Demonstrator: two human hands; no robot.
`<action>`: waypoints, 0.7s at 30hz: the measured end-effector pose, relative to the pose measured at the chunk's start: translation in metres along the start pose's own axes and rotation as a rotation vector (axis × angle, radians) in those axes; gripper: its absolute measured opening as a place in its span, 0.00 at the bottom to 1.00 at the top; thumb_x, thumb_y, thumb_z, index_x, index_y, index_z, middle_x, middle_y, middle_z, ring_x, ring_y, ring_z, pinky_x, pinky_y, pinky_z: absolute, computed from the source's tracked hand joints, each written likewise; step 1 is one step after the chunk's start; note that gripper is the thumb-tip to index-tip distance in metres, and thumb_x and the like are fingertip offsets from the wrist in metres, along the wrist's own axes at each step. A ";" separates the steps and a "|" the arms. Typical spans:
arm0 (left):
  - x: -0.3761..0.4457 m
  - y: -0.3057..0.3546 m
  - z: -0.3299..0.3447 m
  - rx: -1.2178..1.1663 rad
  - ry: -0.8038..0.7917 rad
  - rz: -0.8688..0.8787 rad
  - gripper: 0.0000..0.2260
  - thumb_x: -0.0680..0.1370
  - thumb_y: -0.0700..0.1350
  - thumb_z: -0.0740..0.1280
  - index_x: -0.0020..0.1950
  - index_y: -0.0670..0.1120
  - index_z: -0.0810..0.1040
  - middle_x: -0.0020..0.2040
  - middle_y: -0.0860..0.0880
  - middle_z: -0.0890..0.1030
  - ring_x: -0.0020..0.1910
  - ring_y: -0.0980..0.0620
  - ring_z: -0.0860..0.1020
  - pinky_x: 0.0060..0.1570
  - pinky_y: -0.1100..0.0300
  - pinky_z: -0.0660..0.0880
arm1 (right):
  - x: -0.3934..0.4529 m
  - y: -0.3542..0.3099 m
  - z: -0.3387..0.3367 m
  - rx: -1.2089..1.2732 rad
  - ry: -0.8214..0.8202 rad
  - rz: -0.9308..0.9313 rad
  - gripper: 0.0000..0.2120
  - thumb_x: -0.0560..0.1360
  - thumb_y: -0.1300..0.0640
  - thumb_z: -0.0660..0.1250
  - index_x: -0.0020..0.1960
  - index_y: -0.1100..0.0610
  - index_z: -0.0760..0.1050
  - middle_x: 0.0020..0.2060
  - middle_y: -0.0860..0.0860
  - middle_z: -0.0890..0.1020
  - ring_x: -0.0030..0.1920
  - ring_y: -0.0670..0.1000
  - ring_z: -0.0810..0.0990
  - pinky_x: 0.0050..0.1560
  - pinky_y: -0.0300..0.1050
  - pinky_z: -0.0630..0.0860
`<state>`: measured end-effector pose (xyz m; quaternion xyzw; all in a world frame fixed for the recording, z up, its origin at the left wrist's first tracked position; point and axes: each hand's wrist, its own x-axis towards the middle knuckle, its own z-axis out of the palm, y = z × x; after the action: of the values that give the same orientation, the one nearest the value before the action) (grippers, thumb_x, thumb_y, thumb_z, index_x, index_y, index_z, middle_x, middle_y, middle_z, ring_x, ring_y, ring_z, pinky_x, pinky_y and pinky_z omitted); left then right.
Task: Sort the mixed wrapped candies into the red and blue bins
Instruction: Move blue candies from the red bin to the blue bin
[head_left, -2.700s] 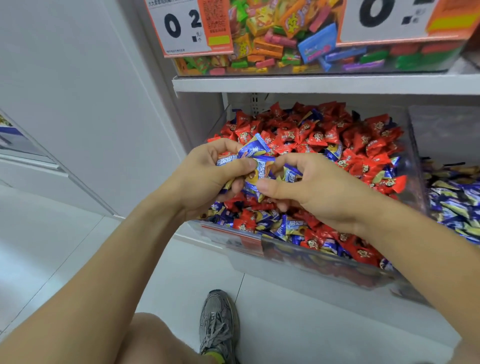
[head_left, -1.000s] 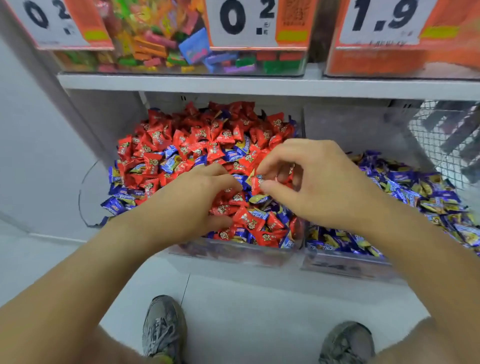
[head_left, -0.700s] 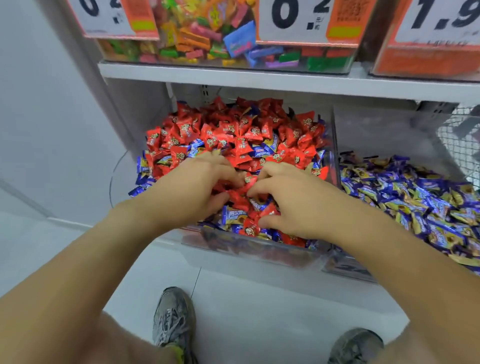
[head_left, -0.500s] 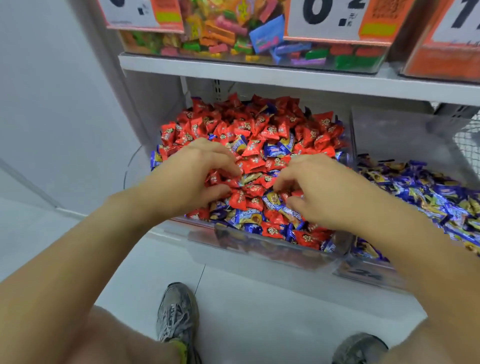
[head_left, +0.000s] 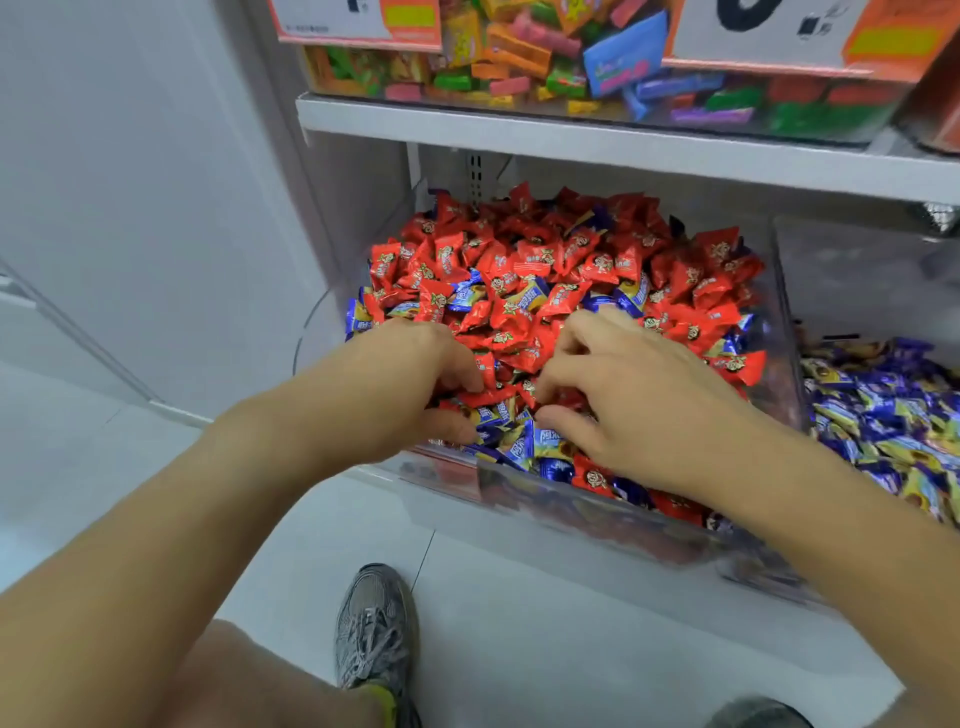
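Note:
A clear bin (head_left: 571, 512) on the lower shelf holds a heap of red wrapped candies (head_left: 571, 260) with blue wrapped candies (head_left: 524, 441) mixed in, mostly near the front. Both hands are dug into the front of this heap. My left hand (head_left: 410, 384) curls its fingers and thumb round a few candies at the front left. Just to its right, my right hand (head_left: 639, 410) closes thumb and curled fingers on candies in the pile. The neighbouring clear bin (head_left: 857, 270) on the right holds blue and yellow wrapped candies (head_left: 883, 410).
A white shelf board (head_left: 571, 140) runs close above the bins. On it stand clear boxes of colourful sweets (head_left: 519, 62) with price cards (head_left: 753, 26). A white wall (head_left: 156, 208) closes the left side. My grey shoe (head_left: 374, 629) stands on the pale floor below.
The view swung left again, back onto the red heap. Both hands went deeper into the front of the pile and their fingers closed on candies.

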<state>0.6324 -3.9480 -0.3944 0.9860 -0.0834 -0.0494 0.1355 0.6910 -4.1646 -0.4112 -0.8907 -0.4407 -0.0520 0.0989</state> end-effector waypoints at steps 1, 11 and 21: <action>0.001 -0.003 0.000 -0.014 -0.016 -0.007 0.15 0.71 0.51 0.77 0.57 0.54 0.83 0.45 0.58 0.76 0.41 0.58 0.74 0.42 0.66 0.70 | 0.000 0.005 -0.002 -0.004 0.005 0.024 0.06 0.78 0.46 0.67 0.49 0.47 0.81 0.47 0.45 0.71 0.52 0.49 0.69 0.47 0.45 0.70; 0.002 -0.016 -0.005 -0.012 0.107 0.001 0.11 0.71 0.38 0.72 0.47 0.54 0.86 0.42 0.61 0.78 0.38 0.62 0.74 0.43 0.69 0.71 | -0.008 0.002 -0.003 0.175 -0.051 -0.099 0.11 0.75 0.50 0.69 0.56 0.45 0.81 0.47 0.42 0.73 0.51 0.45 0.69 0.55 0.43 0.72; 0.005 -0.004 0.007 0.045 0.070 0.090 0.14 0.69 0.57 0.77 0.49 0.52 0.84 0.43 0.56 0.82 0.43 0.55 0.75 0.47 0.59 0.73 | -0.002 -0.001 -0.007 0.194 -0.174 0.018 0.11 0.75 0.41 0.69 0.54 0.44 0.74 0.47 0.40 0.72 0.50 0.43 0.70 0.52 0.44 0.70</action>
<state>0.6374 -3.9474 -0.4025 0.9852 -0.1241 -0.0068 0.1180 0.6889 -4.1673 -0.4051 -0.8821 -0.4425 0.0693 0.1462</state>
